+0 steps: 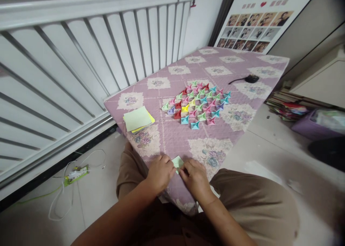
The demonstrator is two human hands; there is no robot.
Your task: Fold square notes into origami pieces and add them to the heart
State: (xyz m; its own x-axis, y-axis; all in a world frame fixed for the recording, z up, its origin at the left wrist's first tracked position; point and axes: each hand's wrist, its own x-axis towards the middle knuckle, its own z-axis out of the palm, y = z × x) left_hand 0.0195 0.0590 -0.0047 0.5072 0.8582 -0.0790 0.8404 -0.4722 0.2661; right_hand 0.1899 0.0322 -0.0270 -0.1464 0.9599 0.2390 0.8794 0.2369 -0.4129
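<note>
A small piece of pale green paper (178, 162) lies near the front corner of the table, partly covered by my fingers. My left hand (161, 173) is closed at its left edge, its fingers curled on the paper. From the right, my right hand (194, 175) pinches the paper's lower right side with thumb and fingers. Beyond my hands sits a cluster of folded paper pieces (199, 103) in red, pink, green, blue and yellow, set out in rows. To the left is a stack of paper sheets (138, 119), pale green on top with yellow beneath.
A purple floral tablecloth (176, 133) covers the table. A black object with a thin stem (251, 79) lies at the far right. A white radiator (118, 41) borders the left side. A power strip (78, 173) with cables is on the floor; a photo board (252, 27) leans behind.
</note>
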